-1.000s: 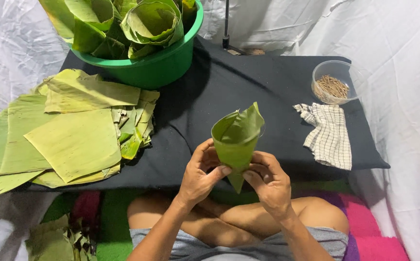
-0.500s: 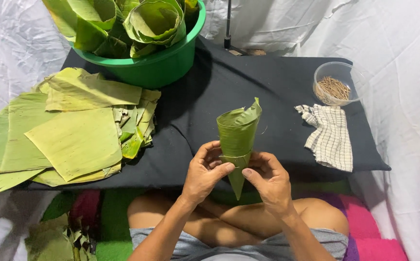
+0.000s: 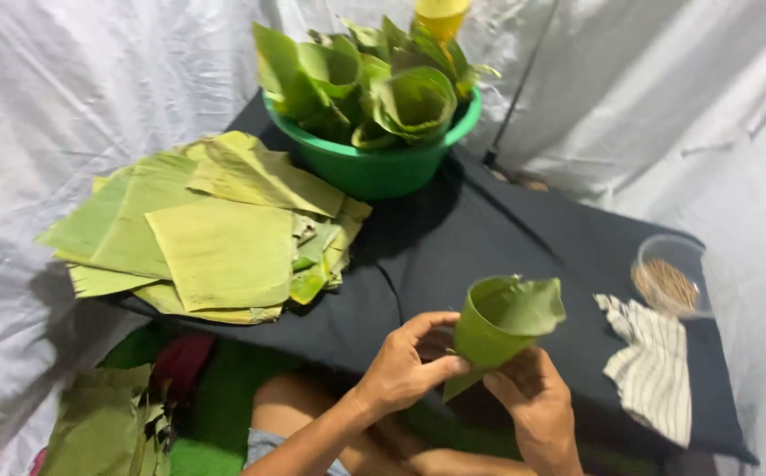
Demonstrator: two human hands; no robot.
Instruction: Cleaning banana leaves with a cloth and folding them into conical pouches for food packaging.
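A green banana-leaf cone [image 3: 499,324] is held point down over the near edge of the black table [image 3: 506,238], its open mouth tilted toward the right. My left hand [image 3: 408,361] pinches the cone's left side with thumb and fingers. My right hand [image 3: 533,405] grips its lower tip from below right. Both hands are closed on the same cone.
A stack of flat cut banana leaves [image 3: 215,229] lies at the table's left. A green basin [image 3: 374,167] holding rolled leaf cones stands behind it. A striped cloth [image 3: 652,366] and a clear bowl of small sticks [image 3: 669,278] sit at the right. White sheeting surrounds the table.
The view has swung left and tilted. The cone has turned in my hands, from a narrow upright shape to one with its round mouth facing up and right.
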